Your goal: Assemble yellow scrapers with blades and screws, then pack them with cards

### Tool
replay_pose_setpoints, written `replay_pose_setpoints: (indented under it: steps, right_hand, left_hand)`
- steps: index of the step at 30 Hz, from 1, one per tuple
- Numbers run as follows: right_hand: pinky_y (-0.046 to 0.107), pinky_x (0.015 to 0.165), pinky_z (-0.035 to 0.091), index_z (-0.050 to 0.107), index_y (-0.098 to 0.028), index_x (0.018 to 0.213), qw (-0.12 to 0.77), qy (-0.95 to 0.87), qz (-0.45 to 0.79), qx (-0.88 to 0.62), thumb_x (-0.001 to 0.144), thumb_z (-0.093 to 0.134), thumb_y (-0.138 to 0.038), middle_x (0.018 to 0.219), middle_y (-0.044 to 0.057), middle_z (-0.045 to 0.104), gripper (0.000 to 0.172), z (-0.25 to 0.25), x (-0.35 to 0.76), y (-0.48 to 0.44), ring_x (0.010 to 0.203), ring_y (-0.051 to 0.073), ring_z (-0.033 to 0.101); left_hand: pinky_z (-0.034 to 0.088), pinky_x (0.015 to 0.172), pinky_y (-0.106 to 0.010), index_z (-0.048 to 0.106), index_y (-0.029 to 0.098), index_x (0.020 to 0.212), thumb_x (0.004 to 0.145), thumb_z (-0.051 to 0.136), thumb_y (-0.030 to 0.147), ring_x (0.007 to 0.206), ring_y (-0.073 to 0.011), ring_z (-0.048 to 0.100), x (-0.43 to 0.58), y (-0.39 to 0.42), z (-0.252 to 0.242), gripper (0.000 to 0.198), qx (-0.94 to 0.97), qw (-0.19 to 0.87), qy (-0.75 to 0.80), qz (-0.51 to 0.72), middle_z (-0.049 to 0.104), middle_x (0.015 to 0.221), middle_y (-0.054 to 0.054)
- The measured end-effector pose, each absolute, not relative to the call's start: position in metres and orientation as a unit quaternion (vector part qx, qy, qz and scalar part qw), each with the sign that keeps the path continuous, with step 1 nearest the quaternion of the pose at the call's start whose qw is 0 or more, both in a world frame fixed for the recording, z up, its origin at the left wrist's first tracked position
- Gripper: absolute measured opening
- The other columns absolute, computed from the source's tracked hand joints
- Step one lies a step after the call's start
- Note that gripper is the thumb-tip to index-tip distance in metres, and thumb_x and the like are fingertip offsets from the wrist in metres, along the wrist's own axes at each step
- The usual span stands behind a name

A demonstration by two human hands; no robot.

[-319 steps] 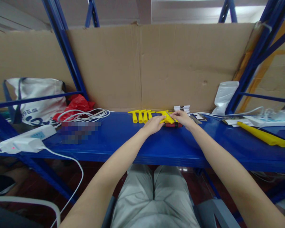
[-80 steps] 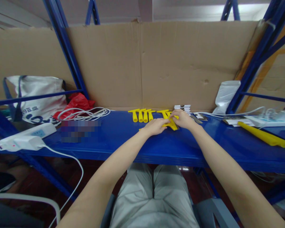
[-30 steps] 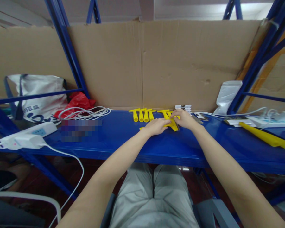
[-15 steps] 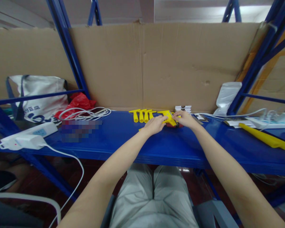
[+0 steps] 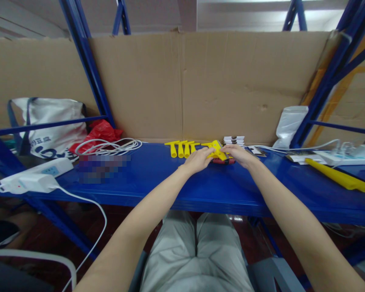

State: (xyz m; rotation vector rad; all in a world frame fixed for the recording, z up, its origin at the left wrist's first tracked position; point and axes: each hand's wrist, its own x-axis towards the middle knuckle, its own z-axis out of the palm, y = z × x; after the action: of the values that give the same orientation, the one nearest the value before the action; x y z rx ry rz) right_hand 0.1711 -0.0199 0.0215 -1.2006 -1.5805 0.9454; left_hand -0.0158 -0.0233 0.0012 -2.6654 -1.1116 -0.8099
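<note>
Above the blue shelf, a yellow T-shaped scraper (image 5: 218,151) with a grey strip along its head is held between my two hands. My left hand (image 5: 197,159) closes round its left side, thumb and fingers on the yellow plastic. From the right, my right hand (image 5: 239,153) has its fingers held together and fairly straight, the tips against the scraper's head; its thumb is hidden. Beneath lies a dark red object (image 5: 223,161), partly covered. Left of my hands, several similar yellow T-shaped pieces (image 5: 181,151) stand in a row. Behind my right hand is a small stack of white packets (image 5: 234,140).
The blue shelf (image 5: 152,178) has a cardboard back wall (image 5: 140,81). At left are a white power strip (image 5: 36,176), coiled white cable (image 5: 121,146), a red bag (image 5: 101,130) and a cloth bag (image 5: 54,121). A long yellow object (image 5: 337,174) lies at right.
The fingers of my right hand have straightened and flattened against the scraper. More of the dark red object shows below it. My left hand has hardly moved.
</note>
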Motion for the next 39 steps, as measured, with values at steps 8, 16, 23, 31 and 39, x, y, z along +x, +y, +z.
replay_pose_setpoints:
  steps: [8, 16, 23, 31, 39]
  right_hand:
    - [0.019, 0.056, 0.041, 0.066, -0.015, 0.064, 0.465, -0.599, 0.421, -0.499, 0.076, 0.059, -0.014, 0.064, 0.001, 0.068, 0.014, 0.024, 0.163, -0.027, 0.052, 0.008, 0.053]
    - [0.018, 0.050, 0.039, 0.059, -0.016, 0.057, 0.466, -0.582, 0.437, -0.503, 0.078, 0.058, -0.011, 0.054, -0.001, 0.062, 0.021, 0.026, 0.159, -0.032, 0.048, 0.007, 0.050]
    - [0.018, 0.050, 0.039, 0.059, -0.015, 0.058, 0.447, -0.588, 0.431, -0.519, 0.081, 0.055, -0.009, 0.056, -0.001, 0.063, 0.023, 0.025, 0.156, -0.034, 0.049, 0.007, 0.052]
    - [0.020, 0.048, 0.034, 0.058, -0.016, 0.058, 0.407, -0.621, 0.396, -0.540, 0.077, 0.061, -0.023, 0.053, -0.001, 0.059, 0.020, 0.019, 0.158, -0.029, 0.047, 0.008, 0.046]
    - [0.021, 0.047, 0.028, 0.056, -0.016, 0.057, 0.397, -0.643, 0.369, -0.542, 0.074, 0.063, -0.031, 0.047, -0.004, 0.051, 0.024, 0.014, 0.162, -0.023, 0.047, 0.008, 0.042]
  left_hand:
    - [0.049, 0.086, -0.036, 0.053, 0.021, 0.120, 0.090, 0.047, 0.024, 0.104, -0.0226, 0.060, -0.013, -0.026, 0.002, 0.031, -0.890, 0.077, -0.366, -0.261, 0.061, 0.116, -0.008]
    - [0.048, 0.089, -0.034, 0.038, 0.018, 0.134, 0.091, 0.044, 0.025, 0.113, -0.0224, 0.057, -0.012, -0.030, 0.003, 0.044, -0.889, 0.057, -0.383, -0.244, 0.056, 0.129, -0.010]
    - [0.049, 0.083, -0.035, 0.022, 0.020, 0.146, 0.090, 0.042, 0.025, 0.101, -0.0240, 0.063, -0.013, -0.034, 0.007, 0.060, -0.883, 0.087, -0.429, -0.170, 0.064, 0.117, -0.011]
    - [0.049, 0.084, -0.036, 0.026, 0.020, 0.145, 0.088, 0.042, 0.019, 0.102, -0.0242, 0.063, -0.012, -0.036, 0.007, 0.059, -0.875, 0.127, -0.452, -0.118, 0.066, 0.113, -0.012]
    - [0.049, 0.084, -0.037, 0.025, 0.019, 0.146, 0.087, 0.042, 0.018, 0.102, -0.0249, 0.064, -0.011, -0.035, 0.005, 0.061, -0.870, 0.140, -0.460, -0.107, 0.067, 0.110, -0.012]
